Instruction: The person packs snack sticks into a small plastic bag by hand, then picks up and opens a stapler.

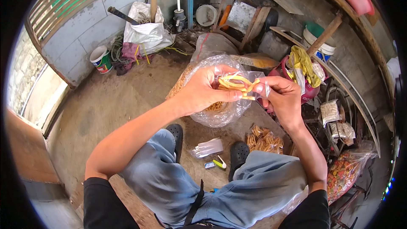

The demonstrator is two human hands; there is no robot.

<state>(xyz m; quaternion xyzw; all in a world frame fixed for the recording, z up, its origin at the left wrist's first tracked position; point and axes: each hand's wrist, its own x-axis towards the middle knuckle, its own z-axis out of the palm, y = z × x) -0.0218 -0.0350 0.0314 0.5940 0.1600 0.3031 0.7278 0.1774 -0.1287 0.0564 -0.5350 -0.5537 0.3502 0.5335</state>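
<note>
Up in front of me, a small clear plastic bag [253, 76] with several yellow snack sticks [232, 83] in it spans my two hands. My left hand [199, 90] is closed around its left side, thumb below and fingers partly behind it. The thumb and fingers of my right hand [280, 97] pinch the bag's right end, near the tip of one stick. Underneath is a large clear plastic bag [224, 116], open at the top, with more snack sticks in it.
Between my shoes lie flat clear plastic bags [207, 148], a green-and-white stapler [220, 162] and a small blue-and-white box [210, 165]. Filled snack packets [265, 139] are heaped beside my right shoe. A white sack [146, 34] and paint bucket [101, 58] stand by the wall.
</note>
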